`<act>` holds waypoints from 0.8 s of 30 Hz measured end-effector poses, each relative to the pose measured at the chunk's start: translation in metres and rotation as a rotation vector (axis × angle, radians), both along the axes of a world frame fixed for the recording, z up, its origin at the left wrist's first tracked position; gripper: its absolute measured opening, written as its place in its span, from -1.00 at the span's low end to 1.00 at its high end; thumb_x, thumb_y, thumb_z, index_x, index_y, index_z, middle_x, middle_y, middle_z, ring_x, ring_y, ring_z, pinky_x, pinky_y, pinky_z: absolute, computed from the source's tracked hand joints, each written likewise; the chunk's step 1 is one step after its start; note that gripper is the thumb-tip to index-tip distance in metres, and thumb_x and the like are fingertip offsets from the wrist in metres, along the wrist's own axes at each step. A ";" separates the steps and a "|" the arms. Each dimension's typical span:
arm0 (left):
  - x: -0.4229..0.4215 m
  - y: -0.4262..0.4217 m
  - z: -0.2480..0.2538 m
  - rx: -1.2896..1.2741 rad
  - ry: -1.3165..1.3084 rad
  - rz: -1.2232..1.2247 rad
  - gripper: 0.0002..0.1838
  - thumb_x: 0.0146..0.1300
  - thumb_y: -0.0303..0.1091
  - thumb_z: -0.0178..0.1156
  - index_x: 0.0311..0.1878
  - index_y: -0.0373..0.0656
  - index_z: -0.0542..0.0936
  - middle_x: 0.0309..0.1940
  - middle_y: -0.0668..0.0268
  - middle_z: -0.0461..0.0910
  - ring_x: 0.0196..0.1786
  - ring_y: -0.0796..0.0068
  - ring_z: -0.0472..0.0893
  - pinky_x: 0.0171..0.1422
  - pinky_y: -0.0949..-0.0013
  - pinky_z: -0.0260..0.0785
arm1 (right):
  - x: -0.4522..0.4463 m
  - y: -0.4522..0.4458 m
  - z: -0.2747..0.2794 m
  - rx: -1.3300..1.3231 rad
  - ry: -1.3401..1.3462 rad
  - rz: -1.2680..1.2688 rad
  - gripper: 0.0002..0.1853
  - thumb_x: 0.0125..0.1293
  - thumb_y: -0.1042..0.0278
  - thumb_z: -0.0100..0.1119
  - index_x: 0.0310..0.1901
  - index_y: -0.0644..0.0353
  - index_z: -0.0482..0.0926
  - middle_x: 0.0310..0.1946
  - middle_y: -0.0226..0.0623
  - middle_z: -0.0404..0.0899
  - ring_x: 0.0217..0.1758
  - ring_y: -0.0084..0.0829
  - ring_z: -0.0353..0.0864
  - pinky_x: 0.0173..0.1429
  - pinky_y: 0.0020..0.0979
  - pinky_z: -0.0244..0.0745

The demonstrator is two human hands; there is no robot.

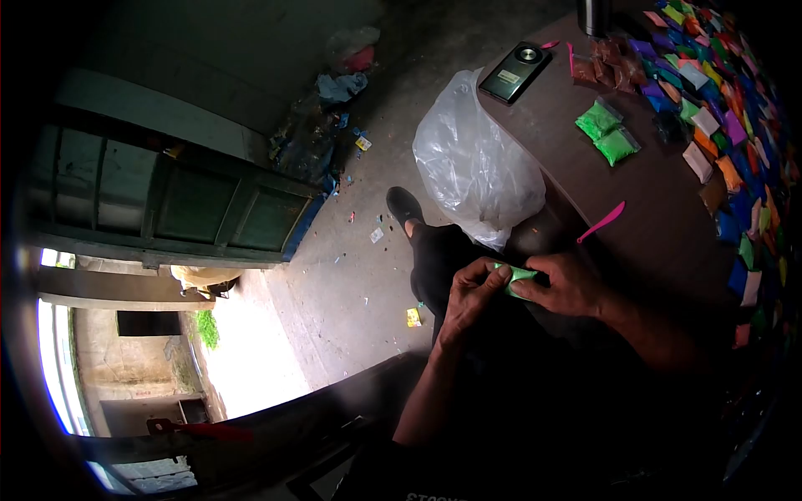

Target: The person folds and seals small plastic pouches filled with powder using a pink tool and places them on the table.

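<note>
A small green packet is pinched between both hands above my lap, in front of the table's near edge. My left hand grips its left end with thumb and fingers. Closed on its right end is my right hand; the fingers cover much of the packet. On the brown table, a pink plastic knife-shaped tool lies close to the edge, above my right hand. Two bright green packets lie farther up the tabletop.
A clear plastic bag hangs at the table's edge. The table also bears a dark phone-like device, a metal cylinder, brown packets and a large heap of coloured packets. Litter dots the floor beside a green door.
</note>
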State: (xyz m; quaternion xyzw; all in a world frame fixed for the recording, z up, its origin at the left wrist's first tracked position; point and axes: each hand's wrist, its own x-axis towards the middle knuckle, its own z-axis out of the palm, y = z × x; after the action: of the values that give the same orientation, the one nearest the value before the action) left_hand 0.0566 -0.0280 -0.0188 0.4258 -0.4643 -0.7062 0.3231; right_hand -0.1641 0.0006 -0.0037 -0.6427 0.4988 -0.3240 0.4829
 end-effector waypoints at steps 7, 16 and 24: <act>-0.001 0.002 -0.002 -0.007 0.040 0.013 -0.81 0.54 -0.28 0.37 -0.20 -0.17 0.70 -0.29 0.52 0.66 -0.19 0.75 0.53 -0.02 0.56 0.36 | 0.001 0.002 -0.003 0.045 0.003 0.015 -0.56 0.47 0.02 0.36 -0.34 0.28 0.58 -0.55 -0.16 0.54 -0.48 -0.41 0.52 -0.34 -0.22 0.44; -0.002 0.000 0.002 -0.006 -0.071 -0.007 -0.77 0.55 -0.24 0.37 -0.23 -0.16 0.69 -0.36 0.57 0.60 -0.26 0.78 0.47 -0.13 0.56 0.29 | 0.004 0.001 -0.001 -0.066 -0.042 -0.089 -0.55 0.49 0.04 0.35 -0.38 0.29 0.58 -0.60 -0.21 0.53 -0.52 -0.52 0.50 -0.39 -0.27 0.39; 0.000 0.001 -0.005 -0.056 -0.020 0.006 -0.74 0.54 -0.20 0.38 -0.27 -0.14 0.67 -0.39 0.61 0.56 -0.28 0.81 0.43 -0.16 0.58 0.25 | 0.003 0.001 0.001 0.024 -0.025 -0.025 -0.52 0.52 -0.06 0.31 -0.32 0.28 0.60 -0.58 -0.23 0.54 -0.50 -0.47 0.55 -0.36 -0.30 0.44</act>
State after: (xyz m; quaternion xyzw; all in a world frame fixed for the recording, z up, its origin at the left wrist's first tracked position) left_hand 0.0562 -0.0265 -0.0234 0.4249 -0.4857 -0.6877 0.3324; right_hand -0.1615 0.0017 -0.0032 -0.6265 0.5045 -0.3320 0.4927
